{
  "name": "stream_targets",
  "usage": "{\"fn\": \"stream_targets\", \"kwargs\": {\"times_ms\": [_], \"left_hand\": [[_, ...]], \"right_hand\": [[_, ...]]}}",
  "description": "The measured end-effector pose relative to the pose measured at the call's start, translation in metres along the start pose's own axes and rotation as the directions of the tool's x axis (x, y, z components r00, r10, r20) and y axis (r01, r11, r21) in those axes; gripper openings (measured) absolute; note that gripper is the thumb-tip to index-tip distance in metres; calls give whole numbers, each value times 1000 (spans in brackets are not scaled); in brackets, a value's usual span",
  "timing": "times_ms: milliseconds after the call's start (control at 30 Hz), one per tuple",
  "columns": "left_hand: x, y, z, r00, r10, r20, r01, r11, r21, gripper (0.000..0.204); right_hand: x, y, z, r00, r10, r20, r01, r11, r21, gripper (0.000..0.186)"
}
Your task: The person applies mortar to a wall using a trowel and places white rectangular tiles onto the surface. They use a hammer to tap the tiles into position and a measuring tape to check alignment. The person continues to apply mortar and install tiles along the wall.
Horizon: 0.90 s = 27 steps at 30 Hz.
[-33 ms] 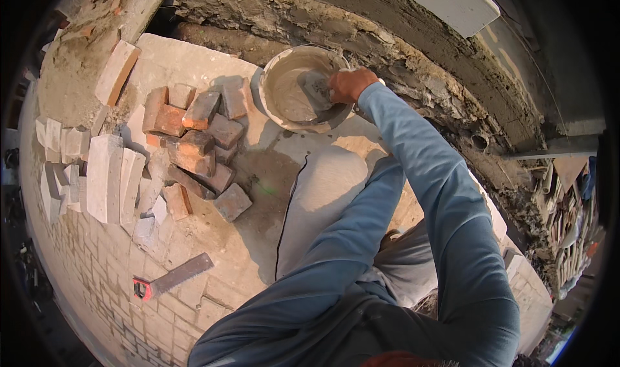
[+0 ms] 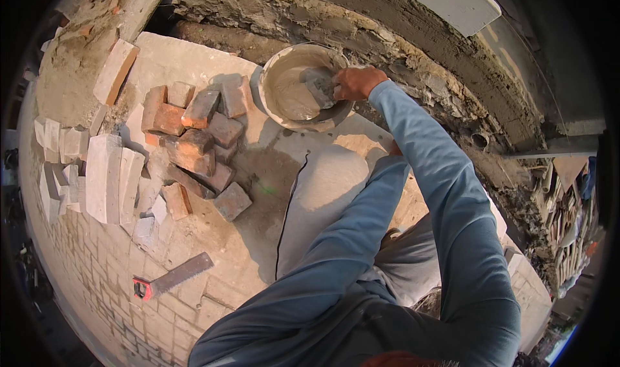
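A round bucket (image 2: pixel 274 86) holds wet grey mortar. My right hand (image 2: pixel 355 83) is closed inside its right rim on a mortar-coated tool (image 2: pixel 316 88), apparently a trowel, whose blade lies in the mortar. My left forearm reaches forward below the right one, beside my grey-trousered knee; the bit of my left hand (image 2: pixel 395 149) that shows is mostly hidden behind the right sleeve, so its fingers cannot be made out.
Broken red bricks (image 2: pixel 197 147) are piled left of the bucket, with pale blocks (image 2: pixel 103 176) farther left. A red-handled saw (image 2: pixel 181 271) lies on the paving. Behind the bucket runs a trench with a rough wall (image 2: pixel 420 70); stacked scrap (image 2: pixel 568 231) stands at right.
My right hand and forearm have shifted slightly to the right, along with the tool in the mortar. The bricks and saw are unchanged.
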<state>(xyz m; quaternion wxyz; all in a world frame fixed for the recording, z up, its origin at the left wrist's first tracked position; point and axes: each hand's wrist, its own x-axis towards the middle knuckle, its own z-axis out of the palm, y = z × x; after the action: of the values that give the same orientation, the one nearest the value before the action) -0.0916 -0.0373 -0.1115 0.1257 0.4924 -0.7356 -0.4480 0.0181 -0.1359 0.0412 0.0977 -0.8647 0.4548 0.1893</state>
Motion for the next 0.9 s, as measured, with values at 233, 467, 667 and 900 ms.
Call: {"fn": "stream_targets", "kwargs": {"times_ms": [233, 467, 667, 900], "left_hand": [[5, -4, 22, 993, 55, -102, -55, 998, 12, 32], [5, -8, 8, 994, 57, -95, -54, 998, 42, 51], [-19, 24, -40, 991, 56, 124, -58, 998, 14, 86], [-16, 37, -32, 990, 55, 127, -47, 997, -68, 89]], "right_hand": [[-42, 56, 41, 990, 138, 33, -141, 938, 316, 64], [-60, 45, 32, 979, 107, 176, -206, 502, 840, 58], [-128, 77, 0, 996, 50, 68, -82, 351, 933, 47], [-293, 153, 19, 945, 319, -64, -19, 252, 968, 41]]}}
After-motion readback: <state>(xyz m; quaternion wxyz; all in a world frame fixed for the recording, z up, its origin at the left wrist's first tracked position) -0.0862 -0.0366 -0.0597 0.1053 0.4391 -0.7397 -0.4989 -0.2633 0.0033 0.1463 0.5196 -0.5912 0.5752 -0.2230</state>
